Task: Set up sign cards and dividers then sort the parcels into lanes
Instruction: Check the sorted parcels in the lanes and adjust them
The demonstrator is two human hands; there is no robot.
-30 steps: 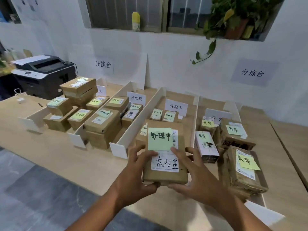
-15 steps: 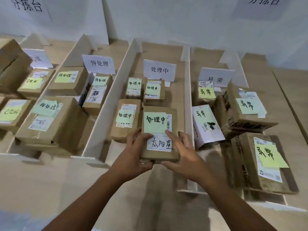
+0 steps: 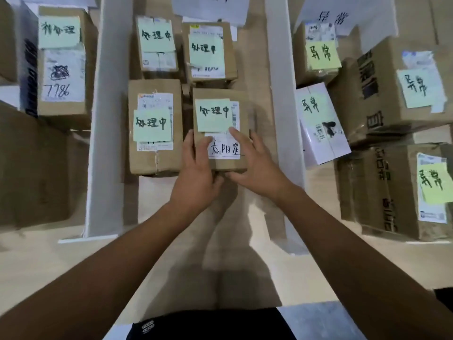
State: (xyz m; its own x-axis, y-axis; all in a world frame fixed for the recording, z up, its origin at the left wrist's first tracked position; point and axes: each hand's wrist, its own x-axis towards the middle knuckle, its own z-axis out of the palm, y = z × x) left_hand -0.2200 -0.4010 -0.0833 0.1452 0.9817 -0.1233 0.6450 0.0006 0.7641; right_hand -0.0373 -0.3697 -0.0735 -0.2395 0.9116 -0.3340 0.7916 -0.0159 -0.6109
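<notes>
A brown parcel [image 3: 221,119] with a green sticky note and a white handwritten label lies in the middle lane, between two white dividers [image 3: 107,123] [image 3: 284,94]. My left hand [image 3: 196,173] grips its near left edge and my right hand [image 3: 255,165] its near right edge, thumbs on top. It sits beside another brown parcel [image 3: 154,128] bearing the same green note. Two smaller parcels [image 3: 157,42] [image 3: 208,50] stand behind them. A white sign card [image 3: 210,8] is at the lane's far end, cut off by the frame.
The right lane holds several parcels with yellow-green notes, among them a white box [image 3: 321,123] and large brown cartons [image 3: 392,92] [image 3: 397,192]. The left lane holds a parcel marked 7786 [image 3: 62,67]. Bare wooden table [image 3: 220,266] lies in front of the lanes.
Both hands have carried the parcel forward from the table's front into the middle lane, beside the other parcel. The camera has dipped and moved closer.
</notes>
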